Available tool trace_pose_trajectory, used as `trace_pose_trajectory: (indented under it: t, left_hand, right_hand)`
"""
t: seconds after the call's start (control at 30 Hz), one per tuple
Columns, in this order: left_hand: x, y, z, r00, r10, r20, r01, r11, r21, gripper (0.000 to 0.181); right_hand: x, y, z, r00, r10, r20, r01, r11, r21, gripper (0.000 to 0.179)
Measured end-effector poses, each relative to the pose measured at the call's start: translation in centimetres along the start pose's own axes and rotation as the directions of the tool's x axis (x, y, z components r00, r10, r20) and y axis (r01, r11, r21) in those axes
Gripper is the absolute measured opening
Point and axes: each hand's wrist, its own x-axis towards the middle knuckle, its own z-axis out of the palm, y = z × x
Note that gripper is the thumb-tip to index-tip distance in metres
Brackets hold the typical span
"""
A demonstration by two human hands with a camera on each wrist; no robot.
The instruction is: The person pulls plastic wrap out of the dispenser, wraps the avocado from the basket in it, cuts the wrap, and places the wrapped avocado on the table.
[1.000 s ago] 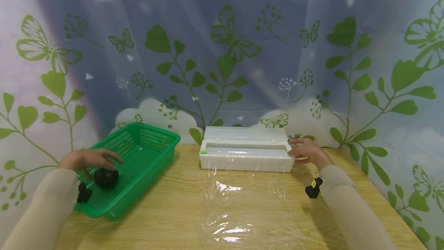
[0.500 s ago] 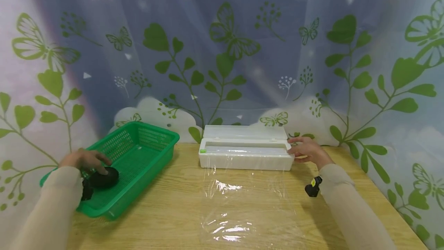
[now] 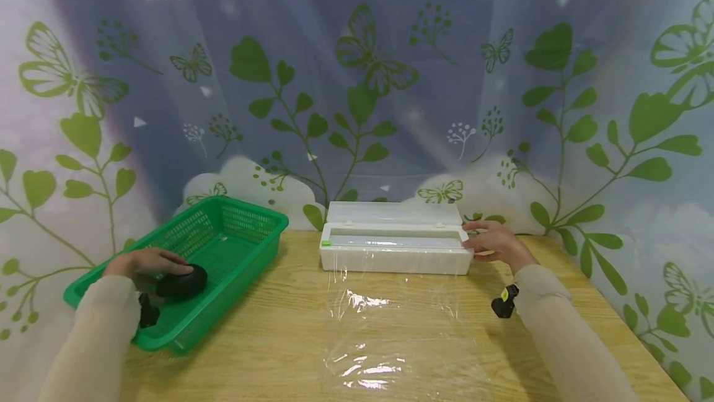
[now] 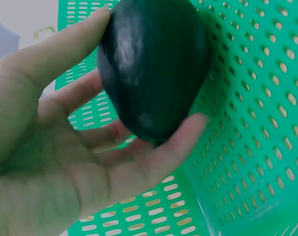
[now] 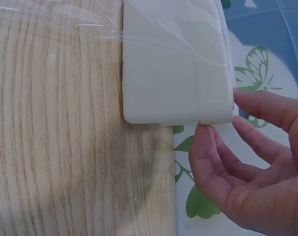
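A dark, smooth, pear-shaped avocado (image 4: 153, 64) is held in my left hand (image 4: 65, 142), thumb along one side and fingers curled beneath its narrow end. In the head view, my left hand (image 3: 147, 266) and the avocado (image 3: 183, 282) are inside the green perforated basket (image 3: 223, 321). A white cling film dispenser box (image 3: 396, 261) stands on the table with its lid raised. Fingertips of my right hand (image 3: 496, 244) touch its right end; the right wrist view shows my right hand (image 5: 257, 167) at a corner of the box (image 5: 173, 83).
Clear cling film (image 3: 390, 321) runs from the dispenser over the wooden table (image 3: 273, 352) toward me. A green slider (image 3: 326, 243) sits at the box's left end. Behind hangs a curtain (image 3: 301, 12) printed with leaves and butterflies.
My left hand has closed round the avocado and shifted it to the right within the basket, turning it. The right hand stays at the dispenser's end.
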Motion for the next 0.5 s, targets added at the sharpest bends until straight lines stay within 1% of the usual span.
trace_pose_trajectory:
  t: [0.07, 0.17, 0.27, 0.3, 0.43, 0.5]
  left_hand:
    - [0.09, -0.18, -0.08, 1.0, 0.006, -0.003, -0.006, 0.999, -0.043, 0.075]
    - [0.01, -0.3, -0.33, 0.999, 0.044, -0.011, -0.044, 0.999, -0.007, 0.071]
    - [-0.17, -0.36, -0.44, 0.997, 0.073, -0.001, -0.073, 0.996, 0.048, 0.07]
    - [-0.24, -0.32, -0.43, 0.997, 0.079, 0.007, -0.079, 0.995, 0.055, 0.07]
    - [-0.36, -0.19, -0.31, 0.996, 0.082, 0.047, -0.082, 0.997, -0.001, 0.067]
    - [-0.4, -0.11, -0.21, 0.995, 0.081, 0.063, -0.078, 0.996, -0.051, 0.065]
  right_hand:
    - [-0.02, 0.13, 0.01, 1.0, -0.004, 0.0, 0.004, 1.0, 0.005, 0.068]
    - [-0.15, 0.24, 0.0, 1.0, -0.013, -0.001, 0.013, 1.0, 0.011, 0.068]
    - [-0.24, 0.28, 0.01, 1.0, -0.02, -0.001, 0.02, 1.0, 0.016, 0.068]
    - [-0.22, 0.3, 0.01, 1.0, -0.022, -0.001, 0.022, 1.0, 0.017, 0.068]
    - [-0.09, 0.49, -0.03, 1.0, -0.029, -0.001, 0.029, 0.999, 0.016, 0.069]
    - [0.01, 0.68, -0.04, 1.0, -0.03, -0.003, 0.03, 0.999, 0.022, 0.07]
